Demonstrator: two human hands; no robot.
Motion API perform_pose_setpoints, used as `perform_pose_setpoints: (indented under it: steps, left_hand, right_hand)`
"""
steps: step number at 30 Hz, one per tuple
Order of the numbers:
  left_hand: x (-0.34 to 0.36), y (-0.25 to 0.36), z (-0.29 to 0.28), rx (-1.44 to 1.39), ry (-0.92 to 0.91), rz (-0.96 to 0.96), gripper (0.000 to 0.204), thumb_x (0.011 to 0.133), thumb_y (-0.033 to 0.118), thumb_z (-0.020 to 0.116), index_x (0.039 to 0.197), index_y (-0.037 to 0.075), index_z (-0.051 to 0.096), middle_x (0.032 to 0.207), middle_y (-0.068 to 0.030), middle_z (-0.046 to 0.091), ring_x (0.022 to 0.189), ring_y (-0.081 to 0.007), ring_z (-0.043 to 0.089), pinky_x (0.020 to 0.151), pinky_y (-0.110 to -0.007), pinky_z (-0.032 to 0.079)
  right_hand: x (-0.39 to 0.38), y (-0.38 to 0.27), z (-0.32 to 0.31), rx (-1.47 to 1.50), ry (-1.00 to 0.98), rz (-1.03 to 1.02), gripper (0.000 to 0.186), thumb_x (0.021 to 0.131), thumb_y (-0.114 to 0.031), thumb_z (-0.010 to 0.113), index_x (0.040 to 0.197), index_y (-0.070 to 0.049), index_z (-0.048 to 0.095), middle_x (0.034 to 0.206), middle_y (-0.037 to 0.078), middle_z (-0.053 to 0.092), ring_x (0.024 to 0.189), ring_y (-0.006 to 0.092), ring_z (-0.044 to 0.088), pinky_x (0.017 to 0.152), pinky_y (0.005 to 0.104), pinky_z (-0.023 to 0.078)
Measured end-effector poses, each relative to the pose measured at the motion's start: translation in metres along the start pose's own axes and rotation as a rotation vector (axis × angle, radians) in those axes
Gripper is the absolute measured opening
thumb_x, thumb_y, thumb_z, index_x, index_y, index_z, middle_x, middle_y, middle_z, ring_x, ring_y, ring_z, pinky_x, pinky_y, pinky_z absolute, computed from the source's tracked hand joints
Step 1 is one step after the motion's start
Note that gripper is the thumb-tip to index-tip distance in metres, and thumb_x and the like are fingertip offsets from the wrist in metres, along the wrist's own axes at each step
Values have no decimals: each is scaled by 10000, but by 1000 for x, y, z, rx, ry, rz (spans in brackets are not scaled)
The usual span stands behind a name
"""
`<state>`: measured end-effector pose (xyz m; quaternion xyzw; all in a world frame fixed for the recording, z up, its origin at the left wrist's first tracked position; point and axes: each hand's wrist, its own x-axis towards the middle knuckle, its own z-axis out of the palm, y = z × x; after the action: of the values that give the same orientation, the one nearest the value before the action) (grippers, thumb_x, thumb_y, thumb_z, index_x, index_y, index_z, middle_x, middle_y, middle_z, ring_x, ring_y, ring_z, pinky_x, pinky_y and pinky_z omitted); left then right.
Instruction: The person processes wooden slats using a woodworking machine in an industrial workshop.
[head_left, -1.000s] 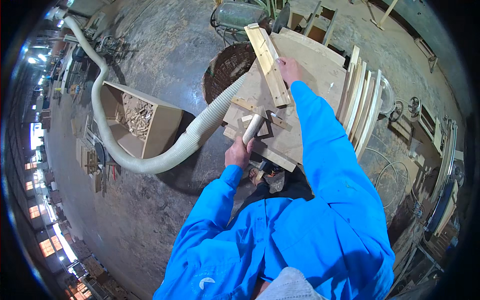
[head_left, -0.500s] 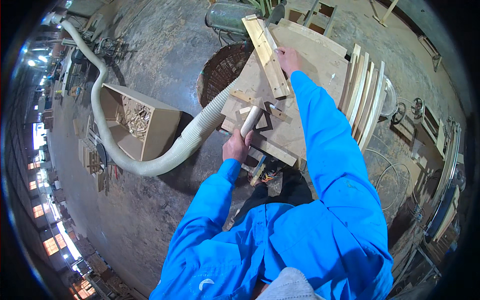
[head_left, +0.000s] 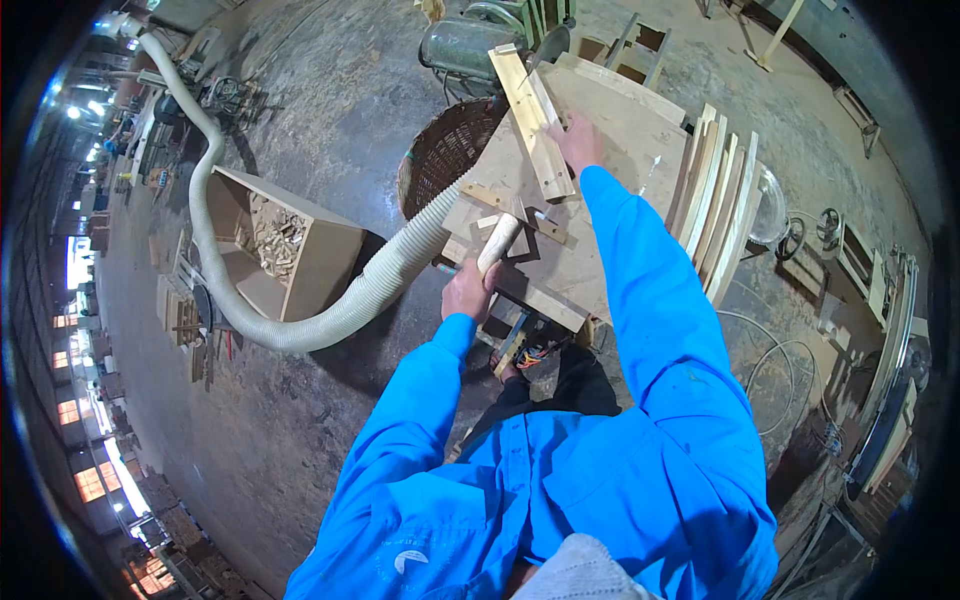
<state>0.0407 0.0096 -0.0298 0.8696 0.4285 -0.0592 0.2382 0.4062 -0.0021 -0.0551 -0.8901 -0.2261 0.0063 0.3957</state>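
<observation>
My left hand (head_left: pixel 468 290) is closed round a thick, rounded wooden stick (head_left: pixel 499 243) at the near left of the worktable (head_left: pixel 625 130). The stick's far end leans over a crosswise strip of wood (head_left: pixel 550 228) with dark fittings beside it. Farther off, my right hand (head_left: pixel 578 143) has its fingers bent against a narrow wooden strip (head_left: pixel 544 98); the fingertips are partly hidden. That strip lies along the right edge of a pale board (head_left: pixel 530 120) with small holes or screws in it.
Several long curved wooden slats (head_left: pixel 722 200) stand along the table's right side. To the left are a wicker basket (head_left: pixel 445 150), a ribbed white hose (head_left: pixel 395 275) and an open box of wood scraps (head_left: pixel 310 255). Behind the table sits a green machine (head_left: pixel 465 45).
My right hand has come slightly nearer along the board, with the narrow strip at its fingers. My left hand keeps hold of the stick, whose far end has dropped back a little toward me.
</observation>
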Motion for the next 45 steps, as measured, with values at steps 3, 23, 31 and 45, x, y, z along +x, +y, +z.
perform_pose_setpoints:
  steps: [3,23,31,45]
  left_hand:
    - [-9,-10,-1,-1,-12,0,620,1049,619,520,1257,39,583,1017,-326,731,971,-523,707,839,-608,553]
    - [-45,-40,1,-48,-2,73,552,1043,579,573,1075,28,559,927,-286,735,862,-487,728,745,-584,573]
    - [-40,-34,-2,-61,26,37,511,1035,544,614,1022,34,587,860,-245,724,821,-464,726,715,-562,572]
    - [0,-5,3,-33,46,39,563,1041,587,589,1023,24,592,839,-245,725,817,-465,727,725,-558,571]
  right_hand:
    - [-18,-10,-3,93,-122,46,407,857,-349,844,1130,-56,773,1146,227,756,1062,418,724,926,512,566]
    - [-12,-8,24,92,-96,84,268,946,-359,716,1046,-142,837,1015,179,784,940,395,745,843,496,582]
    - [10,-22,30,133,-136,82,267,957,-372,719,1042,-147,835,970,154,790,912,376,747,822,480,577]
    - [62,-4,38,141,-110,34,265,936,-358,744,1001,-118,837,953,165,790,900,373,755,828,473,582]
